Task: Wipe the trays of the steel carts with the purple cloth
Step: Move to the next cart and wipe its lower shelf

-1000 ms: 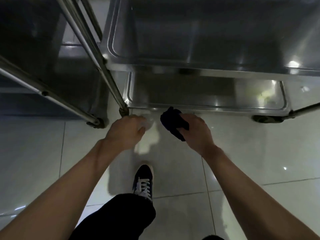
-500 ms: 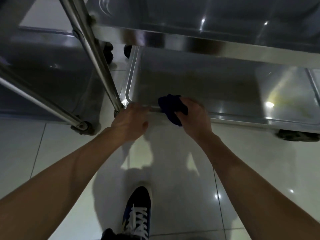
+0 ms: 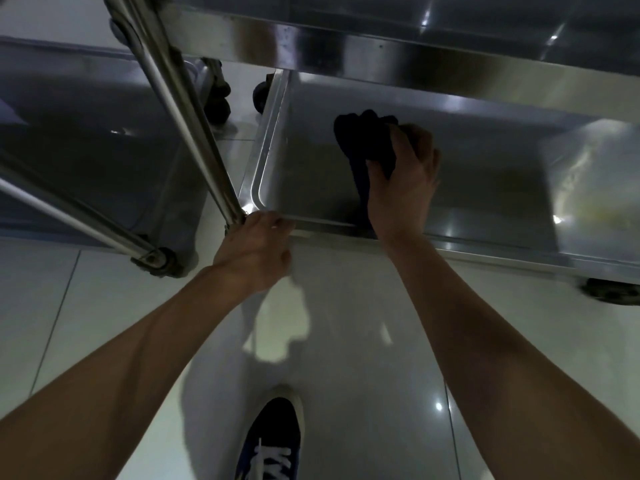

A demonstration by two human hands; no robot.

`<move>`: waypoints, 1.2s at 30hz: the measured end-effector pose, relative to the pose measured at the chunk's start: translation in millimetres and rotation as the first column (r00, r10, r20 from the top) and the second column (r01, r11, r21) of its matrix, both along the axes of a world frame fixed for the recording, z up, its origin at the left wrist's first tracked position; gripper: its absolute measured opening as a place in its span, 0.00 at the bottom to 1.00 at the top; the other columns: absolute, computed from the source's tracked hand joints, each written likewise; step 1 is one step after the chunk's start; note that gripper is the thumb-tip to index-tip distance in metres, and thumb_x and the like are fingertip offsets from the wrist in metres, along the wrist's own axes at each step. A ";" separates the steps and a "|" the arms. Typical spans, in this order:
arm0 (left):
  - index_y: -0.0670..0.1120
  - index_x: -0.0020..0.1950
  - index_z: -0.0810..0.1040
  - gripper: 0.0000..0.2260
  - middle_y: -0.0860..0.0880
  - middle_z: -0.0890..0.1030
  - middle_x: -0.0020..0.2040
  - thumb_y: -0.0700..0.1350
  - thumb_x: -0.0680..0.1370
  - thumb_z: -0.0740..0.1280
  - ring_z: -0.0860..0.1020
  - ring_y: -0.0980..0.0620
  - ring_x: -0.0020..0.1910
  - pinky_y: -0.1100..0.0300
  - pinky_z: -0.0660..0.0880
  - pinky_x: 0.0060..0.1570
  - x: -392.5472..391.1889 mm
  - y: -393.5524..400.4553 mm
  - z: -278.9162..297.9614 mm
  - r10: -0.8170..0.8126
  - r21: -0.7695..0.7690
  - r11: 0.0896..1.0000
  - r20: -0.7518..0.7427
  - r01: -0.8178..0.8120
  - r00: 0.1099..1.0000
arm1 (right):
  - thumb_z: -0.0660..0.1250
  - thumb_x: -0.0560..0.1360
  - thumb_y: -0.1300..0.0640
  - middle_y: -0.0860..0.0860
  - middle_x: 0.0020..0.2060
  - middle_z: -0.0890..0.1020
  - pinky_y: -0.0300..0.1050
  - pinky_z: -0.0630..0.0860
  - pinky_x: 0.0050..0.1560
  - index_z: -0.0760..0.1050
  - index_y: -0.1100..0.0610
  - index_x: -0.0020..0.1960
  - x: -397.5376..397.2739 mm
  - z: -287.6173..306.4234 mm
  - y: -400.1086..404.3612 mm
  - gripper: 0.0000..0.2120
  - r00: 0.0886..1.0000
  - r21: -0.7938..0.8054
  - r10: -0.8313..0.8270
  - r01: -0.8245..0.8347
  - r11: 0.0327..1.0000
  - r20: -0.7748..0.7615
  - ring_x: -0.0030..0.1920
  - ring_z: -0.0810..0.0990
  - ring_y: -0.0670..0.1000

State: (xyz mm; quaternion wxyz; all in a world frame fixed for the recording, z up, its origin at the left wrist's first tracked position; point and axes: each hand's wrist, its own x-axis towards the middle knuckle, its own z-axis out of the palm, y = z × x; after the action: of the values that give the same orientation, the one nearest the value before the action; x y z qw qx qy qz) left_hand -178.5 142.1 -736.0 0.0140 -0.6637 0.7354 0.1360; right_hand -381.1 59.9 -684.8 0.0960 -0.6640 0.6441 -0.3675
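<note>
Purple cloth (image 3: pixel 367 143) bunched in right hand (image 3: pixel 403 181) fingers; left hand (image 3: pixel 254 251) grips tray (image 3: pixel 266 147) rim.

Head camera looks steeply down, close over the bottom tray (image 3: pixel 270 140) (single view).

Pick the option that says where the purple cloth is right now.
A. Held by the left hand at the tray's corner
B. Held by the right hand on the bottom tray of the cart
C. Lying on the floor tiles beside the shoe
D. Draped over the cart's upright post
B: the right hand grips the purple cloth on the bottom tray, while the left hand rests at the tray's near corner without it.
</note>
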 end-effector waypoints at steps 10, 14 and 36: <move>0.51 0.74 0.71 0.25 0.49 0.69 0.72 0.48 0.76 0.66 0.65 0.45 0.71 0.46 0.70 0.62 -1.5 6.6 -2.5 0.036 -0.031 0.999 0.018 -0.036 0.999 | 0.55 0.79 0.34 0.48 0.77 0.65 0.63 0.50 0.77 0.66 0.42 0.75 5.0 -67.4 27.9 0.27 0.883 0.419 0.409 -0.289 0.861 -0.231 0.78 0.58 0.56; 0.55 0.75 0.70 0.25 0.45 0.70 0.68 0.47 0.77 0.64 0.65 0.43 0.70 0.46 0.70 0.62 1.2 3.7 -3.7 0.089 -0.020 0.996 0.005 -0.089 0.996 | 0.45 0.81 0.35 0.45 0.81 0.52 0.71 0.40 0.75 0.55 0.33 0.77 -0.7 -76.0 14.3 0.24 0.858 0.523 0.443 -0.260 0.812 -0.260 0.81 0.46 0.58; 0.52 0.81 0.55 0.33 0.46 0.50 0.82 0.56 0.79 0.61 0.46 0.49 0.81 0.48 0.66 0.68 12.2 20.5 -17.8 0.053 0.056 0.997 0.101 -0.058 0.993 | 0.53 0.82 0.42 0.43 0.80 0.55 0.70 0.44 0.76 0.57 0.32 0.77 78.3 -92.4 -23.5 0.23 0.742 0.527 0.579 -0.361 0.769 -0.337 0.80 0.47 0.58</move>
State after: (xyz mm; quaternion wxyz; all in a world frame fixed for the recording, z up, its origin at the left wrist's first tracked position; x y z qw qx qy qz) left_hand -166.3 162.6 -753.9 0.0665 -0.6891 0.7107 0.1247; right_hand -302.9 36.4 -777.2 0.1682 -0.8395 0.5167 -0.0021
